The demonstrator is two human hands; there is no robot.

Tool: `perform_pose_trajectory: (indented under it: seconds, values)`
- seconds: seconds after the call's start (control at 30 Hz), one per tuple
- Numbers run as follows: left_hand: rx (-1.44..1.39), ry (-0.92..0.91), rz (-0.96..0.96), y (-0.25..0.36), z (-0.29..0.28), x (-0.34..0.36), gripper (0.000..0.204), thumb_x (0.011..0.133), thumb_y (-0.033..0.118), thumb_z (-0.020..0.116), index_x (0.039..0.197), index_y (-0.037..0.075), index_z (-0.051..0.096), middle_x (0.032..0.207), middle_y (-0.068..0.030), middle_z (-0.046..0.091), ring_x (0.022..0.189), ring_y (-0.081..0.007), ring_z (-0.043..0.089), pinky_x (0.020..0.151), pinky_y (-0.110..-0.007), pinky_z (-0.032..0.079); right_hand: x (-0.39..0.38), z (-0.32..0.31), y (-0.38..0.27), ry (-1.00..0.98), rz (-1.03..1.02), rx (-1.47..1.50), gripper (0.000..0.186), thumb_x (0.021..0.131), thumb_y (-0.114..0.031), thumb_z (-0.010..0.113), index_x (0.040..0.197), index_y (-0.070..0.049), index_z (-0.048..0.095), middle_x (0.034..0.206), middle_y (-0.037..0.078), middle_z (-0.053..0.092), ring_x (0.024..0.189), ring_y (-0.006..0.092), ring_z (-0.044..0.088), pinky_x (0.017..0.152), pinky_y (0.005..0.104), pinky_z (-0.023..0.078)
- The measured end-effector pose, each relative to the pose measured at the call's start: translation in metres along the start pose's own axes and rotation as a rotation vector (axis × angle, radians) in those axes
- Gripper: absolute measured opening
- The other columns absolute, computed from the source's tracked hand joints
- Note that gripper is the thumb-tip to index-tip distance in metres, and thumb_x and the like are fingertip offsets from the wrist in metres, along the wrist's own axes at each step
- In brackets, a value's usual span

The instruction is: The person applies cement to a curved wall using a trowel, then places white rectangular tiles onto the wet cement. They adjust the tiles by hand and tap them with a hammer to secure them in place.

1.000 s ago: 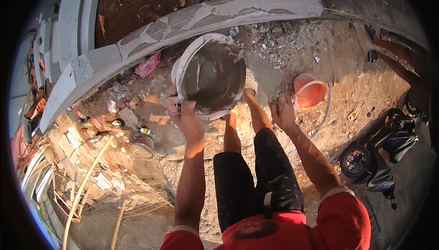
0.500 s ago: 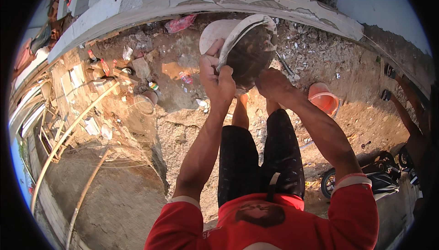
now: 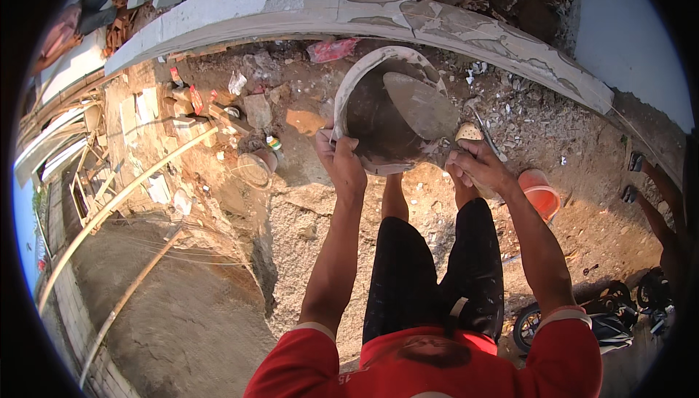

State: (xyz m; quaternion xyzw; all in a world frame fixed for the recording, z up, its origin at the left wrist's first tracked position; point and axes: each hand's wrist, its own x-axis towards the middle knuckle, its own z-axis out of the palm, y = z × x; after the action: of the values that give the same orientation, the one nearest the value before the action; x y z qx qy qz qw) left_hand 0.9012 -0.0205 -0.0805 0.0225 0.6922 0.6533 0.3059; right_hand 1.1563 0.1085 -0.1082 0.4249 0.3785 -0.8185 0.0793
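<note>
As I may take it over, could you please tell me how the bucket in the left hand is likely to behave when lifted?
The bucket probably has stiff walls, as its rim looks round though the left hand grips it. That one-sided hold may let it tip. Its grey coating could be slippery if wet.

low grey wall [image 3: 393, 16], patchy top | littered dirt ground [image 3: 597, 205] | warm sunlight, shadows

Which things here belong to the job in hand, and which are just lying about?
Apparently in use:
Round, pale-rimmed bucket, gripped by the left hand
Flat, leaf-shaped grey trowel, held in the right hand

Apparently lying about, untouched:
Reddish-orange plastic bucket
Crumpled pink plastic scrap
Long, thin tan pole
</note>
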Motion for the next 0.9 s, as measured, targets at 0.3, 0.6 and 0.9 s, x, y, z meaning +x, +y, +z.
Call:
perform_pose_trajectory:
  seconds: [0.3,0.6,0.9]
  values:
    - [0.203,0.035,0.144,0.013,-0.126,0.062,0.012,0.082,0.000,0.054,0.089,0.009,0.049,0.087,-0.0017,0.051,0.080,-0.0123,0.049,0.082,-0.029,0.045,0.131,0.192,-0.026,0.383,-0.571,0.320,0.028,0.100,-0.010,0.060,0.127,-0.002,0.056,0.096,0.003,0.061,0.077,0.0077,0.058,0.067,0.0256,0.049]
    - [0.810,-0.023,0.322,0.031,-0.268,0.142,0.009,0.090,0.009,0.056,0.087,0.001,0.057,0.095,-0.0069,0.055,0.093,-0.0206,0.055,0.086,-0.034,0.046,0.247,0.354,-0.086,0.972,-0.712,0.062,0.040,0.100,-0.024,0.065,0.117,0.008,0.048,0.100,0.028,0.057,0.103,0.0490,0.055,0.090,0.0488,0.046]
    - [1.260,-0.136,0.612,0.037,-0.309,0.182,0.015,0.083,0.009,0.065,0.089,0.000,0.055,0.109,-0.0157,0.057,0.095,-0.0288,0.058,0.093,-0.045,0.048,0.249,0.313,-0.063,0.887,-0.652,0.286,0.040,0.101,-0.028,0.070,0.121,0.001,0.050,0.084,0.005,0.064,0.069,0.0101,0.059,0.061,0.0291,0.049]
